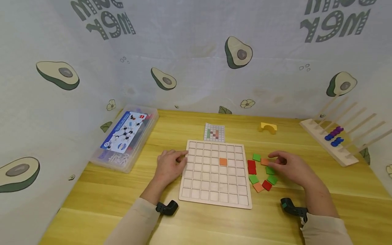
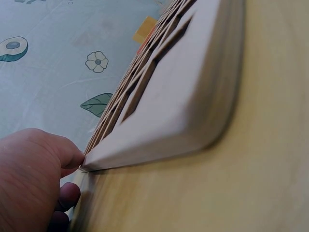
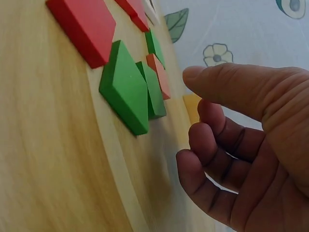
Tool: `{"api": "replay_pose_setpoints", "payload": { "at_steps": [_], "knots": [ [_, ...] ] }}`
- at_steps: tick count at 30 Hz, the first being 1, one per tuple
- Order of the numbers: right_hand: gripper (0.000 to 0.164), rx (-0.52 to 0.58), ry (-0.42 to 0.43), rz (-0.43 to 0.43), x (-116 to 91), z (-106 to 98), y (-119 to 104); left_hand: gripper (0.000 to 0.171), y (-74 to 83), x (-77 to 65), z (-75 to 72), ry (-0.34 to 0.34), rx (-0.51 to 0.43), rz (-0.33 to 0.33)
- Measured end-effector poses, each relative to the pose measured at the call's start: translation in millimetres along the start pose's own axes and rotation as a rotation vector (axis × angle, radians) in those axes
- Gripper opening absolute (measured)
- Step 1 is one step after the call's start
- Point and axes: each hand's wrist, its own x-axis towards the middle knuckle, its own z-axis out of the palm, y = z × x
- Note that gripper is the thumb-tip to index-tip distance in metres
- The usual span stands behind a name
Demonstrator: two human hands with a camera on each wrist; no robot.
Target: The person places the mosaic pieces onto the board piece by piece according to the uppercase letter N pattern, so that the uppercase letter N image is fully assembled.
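A pale wooden grid board (image 1: 214, 203) lies on the table with one orange tile (image 1: 223, 161) in a cell of its upper right part. My left hand (image 1: 169, 166) rests at the board's left side, fingertips touching its edge; in the left wrist view the thumb (image 2: 67, 153) meets that edge. To the right of the board, red, green and orange square tiles lie in a loose ring, among them a green tile (image 3: 126, 92) and a red tile (image 1: 267, 185). My right hand (image 1: 291, 166) hovers beside an orange tile (image 1: 264, 162), fingers bent, nothing between thumb and fingertips.
A small printed pattern card (image 1: 214, 132) lies behind the board. At the left stands a clear plastic case (image 1: 125, 136) with a molecule label. A yellow arch block (image 1: 268, 127) and a wooden peg rack (image 1: 329, 143) with blue and purple beads stand at the right.
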Motion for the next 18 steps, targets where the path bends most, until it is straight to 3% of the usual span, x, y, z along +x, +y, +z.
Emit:
{"api": "replay_pose_setpoints", "payload": {
  "at_steps": [18],
  "knots": [
    [0.043,-0.03,0.047,0.02,4,4,14,0.029,2.2,-0.9,-1.0,0.005,-0.02,-0.002]
  ]
}}
